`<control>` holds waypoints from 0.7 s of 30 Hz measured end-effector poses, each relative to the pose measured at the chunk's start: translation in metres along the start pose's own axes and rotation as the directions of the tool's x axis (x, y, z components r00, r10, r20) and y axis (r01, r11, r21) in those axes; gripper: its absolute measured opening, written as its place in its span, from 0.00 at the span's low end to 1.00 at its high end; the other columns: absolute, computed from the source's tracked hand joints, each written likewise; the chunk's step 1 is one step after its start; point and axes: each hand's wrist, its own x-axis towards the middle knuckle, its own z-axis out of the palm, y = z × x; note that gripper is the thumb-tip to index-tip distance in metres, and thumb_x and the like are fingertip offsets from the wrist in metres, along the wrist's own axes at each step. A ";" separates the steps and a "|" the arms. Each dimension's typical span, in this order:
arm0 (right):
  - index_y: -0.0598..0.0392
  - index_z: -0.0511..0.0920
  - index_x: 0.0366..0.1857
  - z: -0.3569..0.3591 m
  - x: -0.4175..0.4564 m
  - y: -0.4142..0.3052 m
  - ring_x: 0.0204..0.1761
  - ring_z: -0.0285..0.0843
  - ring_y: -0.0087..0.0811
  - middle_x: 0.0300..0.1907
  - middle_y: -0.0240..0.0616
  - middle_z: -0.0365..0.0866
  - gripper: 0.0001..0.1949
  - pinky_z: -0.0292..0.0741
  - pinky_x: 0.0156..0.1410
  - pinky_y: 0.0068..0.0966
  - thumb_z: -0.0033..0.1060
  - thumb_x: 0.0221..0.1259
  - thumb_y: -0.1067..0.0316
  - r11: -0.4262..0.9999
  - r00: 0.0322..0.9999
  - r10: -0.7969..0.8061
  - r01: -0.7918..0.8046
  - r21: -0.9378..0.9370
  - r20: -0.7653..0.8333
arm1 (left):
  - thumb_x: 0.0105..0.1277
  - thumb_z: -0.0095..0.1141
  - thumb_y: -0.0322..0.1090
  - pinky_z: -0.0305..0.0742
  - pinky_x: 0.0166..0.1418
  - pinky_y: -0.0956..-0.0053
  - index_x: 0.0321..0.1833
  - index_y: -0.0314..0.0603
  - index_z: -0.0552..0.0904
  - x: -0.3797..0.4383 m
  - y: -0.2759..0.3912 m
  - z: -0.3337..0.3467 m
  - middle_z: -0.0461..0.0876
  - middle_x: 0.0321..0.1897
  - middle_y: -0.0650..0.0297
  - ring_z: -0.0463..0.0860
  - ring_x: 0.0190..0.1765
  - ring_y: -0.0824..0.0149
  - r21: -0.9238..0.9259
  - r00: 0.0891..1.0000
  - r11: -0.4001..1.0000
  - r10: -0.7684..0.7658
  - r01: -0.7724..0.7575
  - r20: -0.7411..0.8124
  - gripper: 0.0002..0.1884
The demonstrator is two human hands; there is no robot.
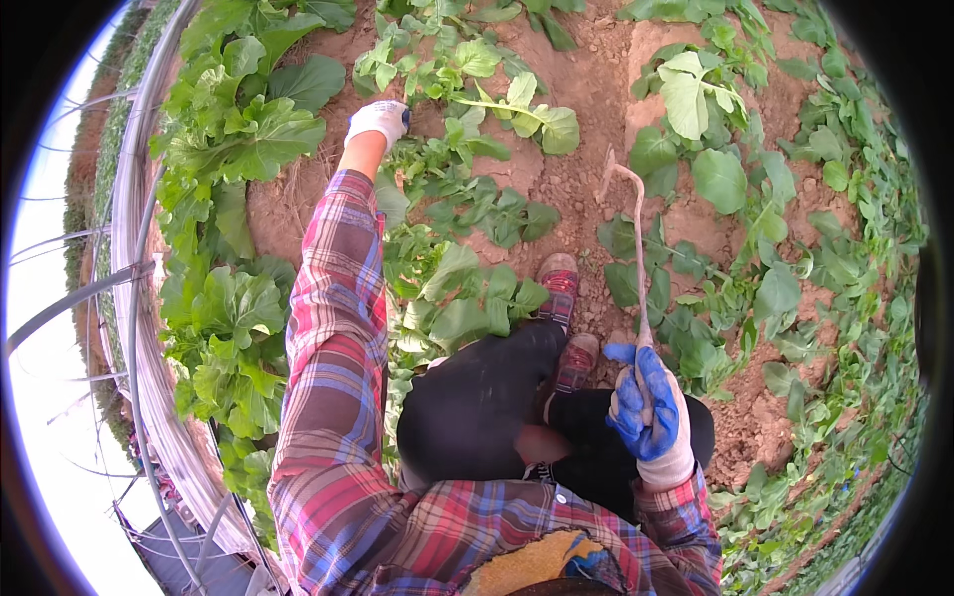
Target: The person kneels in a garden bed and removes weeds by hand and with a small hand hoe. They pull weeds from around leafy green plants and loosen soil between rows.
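Note:
My left hand point(378, 123), in a white glove with blue on the palm side, reaches forward to the base of leafy green plants point(440, 74). Its fingers are mostly hidden, so what they touch is unclear. My right hand point(648, 417), in a blue-coated white glove, grips the lower end of a thin-handled hand hoe point(639, 253). The bent head of this tool points away from me over the bare soil. A cut or drooping leafy stalk point(522, 115) lies across the plants to the right of my left hand.
Rows of broad-leaved plants point(238, 305) grow along the left, and more leafy plants point(775, 290) on the right. A soil furrow point(589, 89) runs between. My shoes point(559, 287) stand in it below my bent knees. Metal hoops and gathered plastic sheeting point(134, 186) line the far left.

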 end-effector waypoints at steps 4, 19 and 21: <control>0.66 0.69 0.55 -0.001 -0.002 0.002 0.15 0.54 0.16 0.18 0.25 0.60 0.21 0.54 0.19 0.15 0.39 0.75 0.56 0.999 0.999 -0.014 0.015 -0.034 0.031 | 0.64 0.51 0.35 0.78 0.50 0.62 0.44 0.49 0.84 -0.043 -0.024 -0.017 0.85 0.43 0.58 0.84 0.48 0.56 0.116 0.963 0.990 -0.052 0.085 -0.265 0.10; 0.64 0.70 0.54 -0.003 -0.002 0.014 0.17 0.57 0.15 0.21 0.23 0.60 0.21 0.54 0.20 0.13 0.42 0.74 0.54 0.994 0.997 -0.016 0.024 -0.110 0.074 | 0.70 0.37 0.56 0.55 0.72 0.51 0.69 0.53 0.66 -0.050 0.104 -0.001 0.72 0.63 0.55 0.70 0.66 0.54 -0.135 0.998 0.989 0.064 -0.066 -0.020 0.28; 0.64 0.70 0.54 -0.003 -0.001 0.015 0.17 0.57 0.15 0.21 0.23 0.60 0.21 0.54 0.20 0.13 0.42 0.74 0.54 0.994 0.998 -0.011 0.019 -0.111 0.070 | 0.70 0.37 0.56 0.53 0.72 0.49 0.69 0.52 0.66 -0.054 0.123 0.005 0.70 0.64 0.53 0.68 0.67 0.53 -0.116 0.999 0.992 0.049 -0.051 -0.016 0.28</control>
